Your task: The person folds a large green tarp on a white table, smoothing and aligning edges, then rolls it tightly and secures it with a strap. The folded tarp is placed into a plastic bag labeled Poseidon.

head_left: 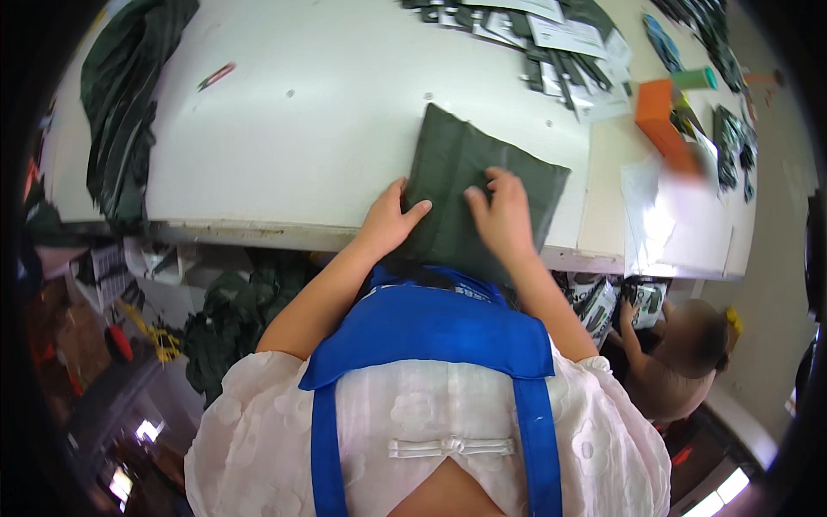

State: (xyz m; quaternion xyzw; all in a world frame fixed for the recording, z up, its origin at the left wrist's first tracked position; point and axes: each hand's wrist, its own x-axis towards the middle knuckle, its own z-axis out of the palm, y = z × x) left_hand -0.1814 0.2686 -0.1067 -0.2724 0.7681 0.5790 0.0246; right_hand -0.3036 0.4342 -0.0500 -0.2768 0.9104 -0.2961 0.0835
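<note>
A dark green piece of folded fabric (478, 159) lies at the front edge of the white table, its near end hanging toward my blue apron. At its left edge is my left hand (392, 220), thumb spread away from the fingers, which partly slip behind the cloth. My right hand (501, 215) rests on top of the fabric, fingers bent and thumb apart. Whether the right fingertips pinch any cloth, I cannot make out.
A dark fabric pile (125, 112) drapes over the table's left side. A small red cutter (216, 76) lies nearby. Straps with white paper cards (568, 39) cover the back right, near an orange box (656, 116). Another person (680, 353) is at the lower right.
</note>
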